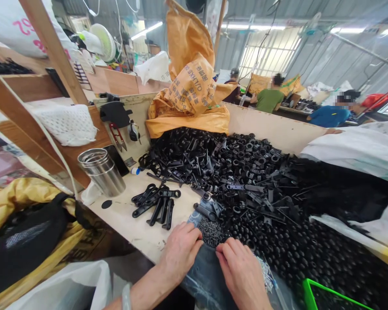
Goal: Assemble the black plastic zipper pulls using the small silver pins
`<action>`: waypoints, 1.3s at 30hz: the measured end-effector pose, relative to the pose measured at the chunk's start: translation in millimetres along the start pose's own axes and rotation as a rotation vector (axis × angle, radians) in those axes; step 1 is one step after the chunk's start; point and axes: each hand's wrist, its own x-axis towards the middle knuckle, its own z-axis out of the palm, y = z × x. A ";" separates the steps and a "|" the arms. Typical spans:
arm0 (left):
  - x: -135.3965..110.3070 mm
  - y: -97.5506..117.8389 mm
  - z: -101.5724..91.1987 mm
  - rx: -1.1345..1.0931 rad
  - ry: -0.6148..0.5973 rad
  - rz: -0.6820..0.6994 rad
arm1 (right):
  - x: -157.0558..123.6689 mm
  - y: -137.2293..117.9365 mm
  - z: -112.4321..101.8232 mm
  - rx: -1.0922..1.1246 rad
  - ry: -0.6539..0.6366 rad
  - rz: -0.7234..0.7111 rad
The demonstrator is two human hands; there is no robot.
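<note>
My left hand [183, 245] has its fingers curled and pressed together at the near edge of a pile of tiny dark screw-like parts [210, 231]. Across from it, my right hand [241, 269] is closed in a similar way, thumb against fingers. Both rest over a dark blue-grey sheet [207, 273]; what the fingertips hold, if anything, is hidden. Beyond the left hand lie several black lever-like plastic pieces [163, 206] with ringed ends. A single black lever piece [204, 212] lies just past the tiny parts.
A large heap of black plastic parts [213, 168] spreads under an orange sack [194, 86]. Shiny round black parts [313, 249] cover the right side, near a green tray [310, 295]. A steel cup [101, 172] stands left. Several people work beyond the board [258, 122].
</note>
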 end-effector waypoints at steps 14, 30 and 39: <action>-4.7 -3.0 -4.1 -0.071 -0.070 -0.031 | -9.9 0.9 4.3 0.132 -0.084 0.122; -12.1 -4.6 -6.7 -0.132 -0.164 0.010 | -10.4 -13.0 10.7 0.098 0.011 0.055; -13.4 -2.9 -10.3 -0.221 -0.079 -0.001 | -15.8 -17.0 13.1 0.338 0.022 0.159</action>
